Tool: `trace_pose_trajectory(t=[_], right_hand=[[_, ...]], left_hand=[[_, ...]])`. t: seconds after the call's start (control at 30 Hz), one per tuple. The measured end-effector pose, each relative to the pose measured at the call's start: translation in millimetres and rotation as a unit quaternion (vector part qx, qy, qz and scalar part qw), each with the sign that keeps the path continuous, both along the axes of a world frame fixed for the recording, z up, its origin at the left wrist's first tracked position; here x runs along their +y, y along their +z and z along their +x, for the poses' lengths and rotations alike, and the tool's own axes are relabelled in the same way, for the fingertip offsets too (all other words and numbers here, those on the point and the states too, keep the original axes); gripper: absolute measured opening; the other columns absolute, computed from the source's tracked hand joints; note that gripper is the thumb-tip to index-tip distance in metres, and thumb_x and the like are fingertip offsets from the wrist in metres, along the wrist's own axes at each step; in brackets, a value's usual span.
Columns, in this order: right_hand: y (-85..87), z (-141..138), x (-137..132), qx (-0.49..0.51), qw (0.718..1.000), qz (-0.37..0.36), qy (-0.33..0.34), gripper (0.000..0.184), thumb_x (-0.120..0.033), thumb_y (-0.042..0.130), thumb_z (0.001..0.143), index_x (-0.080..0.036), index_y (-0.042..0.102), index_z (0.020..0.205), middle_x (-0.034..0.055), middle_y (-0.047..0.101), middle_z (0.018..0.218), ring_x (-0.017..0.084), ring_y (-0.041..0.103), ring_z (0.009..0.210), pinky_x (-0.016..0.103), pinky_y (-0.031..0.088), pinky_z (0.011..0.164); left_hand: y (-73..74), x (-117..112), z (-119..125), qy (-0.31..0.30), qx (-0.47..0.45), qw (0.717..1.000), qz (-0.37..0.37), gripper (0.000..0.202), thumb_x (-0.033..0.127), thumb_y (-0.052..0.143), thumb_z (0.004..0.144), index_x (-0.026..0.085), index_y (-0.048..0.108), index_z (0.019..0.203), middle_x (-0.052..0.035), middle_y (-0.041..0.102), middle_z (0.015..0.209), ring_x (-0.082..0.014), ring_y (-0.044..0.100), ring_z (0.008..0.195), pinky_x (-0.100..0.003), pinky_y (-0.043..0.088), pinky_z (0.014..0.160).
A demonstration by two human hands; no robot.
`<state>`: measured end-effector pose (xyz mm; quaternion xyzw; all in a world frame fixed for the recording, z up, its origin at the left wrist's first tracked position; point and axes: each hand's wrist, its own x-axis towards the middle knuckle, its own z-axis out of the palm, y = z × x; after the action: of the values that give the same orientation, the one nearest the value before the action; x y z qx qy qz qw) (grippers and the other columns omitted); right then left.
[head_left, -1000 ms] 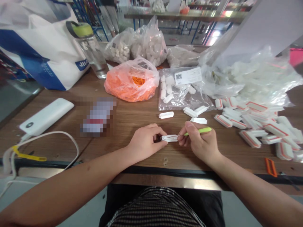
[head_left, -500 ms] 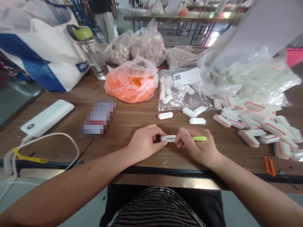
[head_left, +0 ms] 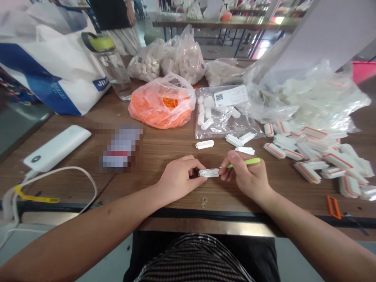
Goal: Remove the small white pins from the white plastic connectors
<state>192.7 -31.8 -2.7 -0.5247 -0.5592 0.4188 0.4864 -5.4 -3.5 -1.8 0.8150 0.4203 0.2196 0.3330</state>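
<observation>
Below the orange-filled plastic bag (head_left: 161, 105), I have the left hand (head_left: 182, 180) pinching a white plastic strip (head_left: 208, 173), the right hand (head_left: 246, 176) close beside it, gripping a green-handled pick (head_left: 245, 162) with its thin tip against the strip.

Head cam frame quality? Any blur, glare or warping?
Head view: wide-angle warping bows the brown wooden table; glare shines off the grey floor beyond the blue-legged workbench; a pixelated patch hides part of the scene; the left hand, right hand, white plastic strip and green-handled tool show no clear motion blur, though the strip's markings are too small to read.
</observation>
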Motion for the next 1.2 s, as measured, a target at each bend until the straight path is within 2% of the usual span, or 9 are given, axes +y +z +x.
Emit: trace_pose_trajectory(t=[0.2, 0.53, 0.73, 0.83, 0.97, 1.2], right_hand=[[-0.3, -0.3, -0.5, 0.000, 1.000, -0.004, -0.002, 0.046, -0.048, 0.047, 0.095, -0.016, 0.062, 0.064, 0.0017, 0.064, 0.054, 0.009, 0.059, 0.040, 0.017, 0.045, 0.037], [5.4, -3.5, 2.0, -0.059, 0.998, -0.001, -0.011, 0.048, -0.051, 0.047, 0.093, -0.017, 0.060, 0.061, 0.0018, 0.063, 0.052, 0.010, 0.059, 0.040, 0.019, 0.045, 0.037], [10.4, -5.4, -4.0, -0.166, 0.983, 0.075, 0.015, 0.042, -0.036, 0.044, 0.097, -0.018, 0.060, 0.062, -0.0004, 0.061, 0.052, 0.010, 0.060, 0.048, 0.021, 0.046, 0.047], [11.1, -6.1, -7.0, -0.189, 0.975, 0.116, 0.027, 0.041, -0.029, 0.044, 0.098, -0.019, 0.059, 0.061, -0.0017, 0.059, 0.051, 0.009, 0.058, 0.048, 0.022, 0.045, 0.049], [9.6, -5.0, -8.2, -0.173, 0.974, 0.140, 0.031, 0.038, -0.026, 0.045, 0.097, -0.019, 0.061, 0.063, -0.0018, 0.060, 0.053, 0.008, 0.059, 0.048, 0.022, 0.046, 0.052], [8.7, -3.1, -5.8, -0.087, 0.993, 0.079, -0.009, 0.044, -0.035, 0.044, 0.097, -0.017, 0.062, 0.062, 0.0010, 0.062, 0.053, 0.009, 0.059, 0.044, 0.022, 0.047, 0.046]], left_hand=[[1.0, -0.1, 0.0, 0.001, -0.001, 1.000, 0.000, 0.010, 0.023, 0.071, 0.077, 0.021, 0.071, 0.087, 0.0024, 0.057, 0.072, -0.0111, 0.051, 0.062, -0.026, 0.040, 0.061], [0.5, -0.7, 0.0, -0.001, -0.007, 1.000, -0.001, 0.012, 0.022, 0.072, 0.076, 0.021, 0.071, 0.088, 0.0026, 0.057, 0.073, -0.0109, 0.051, 0.062, -0.026, 0.040, 0.061], [-0.6, -2.2, -0.5, 0.002, -0.022, 1.000, -0.008, 0.011, 0.023, 0.071, 0.078, 0.021, 0.071, 0.088, 0.0029, 0.056, 0.072, -0.0110, 0.051, 0.062, -0.026, 0.040, 0.061], [-1.0, -2.7, -0.4, 0.006, -0.027, 1.000, -0.007, 0.011, 0.024, 0.071, 0.078, 0.020, 0.071, 0.088, 0.0030, 0.055, 0.070, -0.0107, 0.050, 0.061, -0.026, 0.039, 0.060], [-0.5, -2.5, -0.2, 0.008, -0.023, 1.000, -0.006, 0.012, 0.025, 0.071, 0.078, 0.019, 0.070, 0.088, 0.0030, 0.054, 0.070, -0.0108, 0.050, 0.061, -0.026, 0.039, 0.060], [0.0, -1.1, 0.3, 0.002, -0.023, 1.000, -0.006, 0.011, 0.021, 0.072, 0.076, 0.020, 0.071, 0.087, 0.0037, 0.054, 0.070, -0.0101, 0.050, 0.061, -0.025, 0.039, 0.061]])
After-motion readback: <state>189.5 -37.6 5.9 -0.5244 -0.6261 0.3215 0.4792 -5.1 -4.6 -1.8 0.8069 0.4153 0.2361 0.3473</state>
